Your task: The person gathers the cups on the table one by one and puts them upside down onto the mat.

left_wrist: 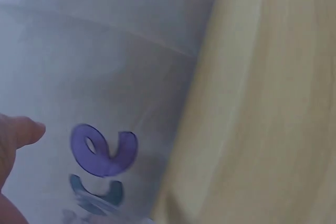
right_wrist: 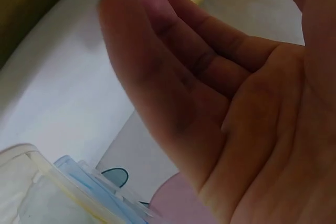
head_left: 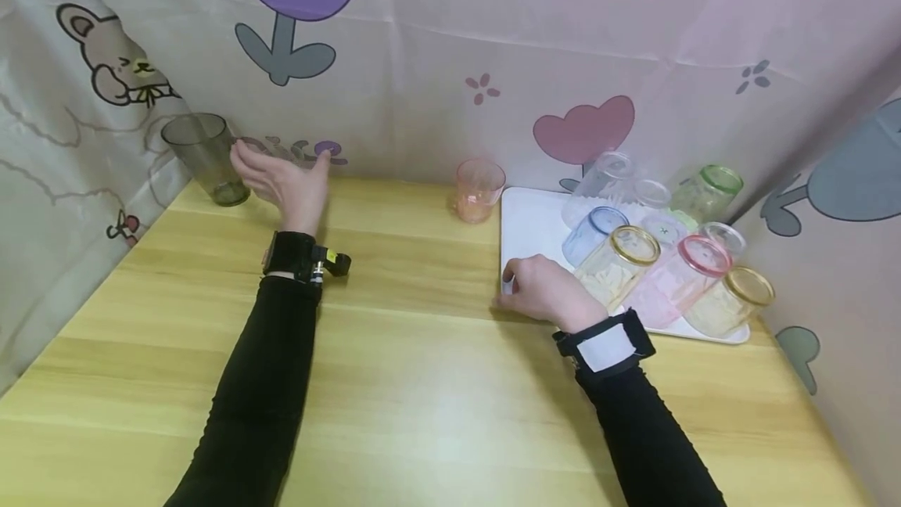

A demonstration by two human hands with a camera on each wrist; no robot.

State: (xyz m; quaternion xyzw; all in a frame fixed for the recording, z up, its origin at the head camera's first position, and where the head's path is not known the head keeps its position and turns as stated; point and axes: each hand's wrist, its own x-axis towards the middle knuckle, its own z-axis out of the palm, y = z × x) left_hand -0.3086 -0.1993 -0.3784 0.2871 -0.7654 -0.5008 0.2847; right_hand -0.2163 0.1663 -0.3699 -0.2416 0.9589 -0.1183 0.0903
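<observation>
Left wrist view shows curtain letters "ce" beside left hand.

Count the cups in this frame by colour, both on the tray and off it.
grey cup: 1
orange cup: 1
blue cup: 1
green cup: 1
pink cup: 1
yellow cups: 2
clear cups: 3, as far as the pile shows
Total: 10

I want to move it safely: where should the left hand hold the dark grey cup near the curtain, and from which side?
Grip the dark grey cup around its middle wall, coming from its right side, where the left hand already hangs open beside it. It stands upright on the table, open end up, tapering toward the base, so a wrap just below the wider rim probably slips least.
</observation>
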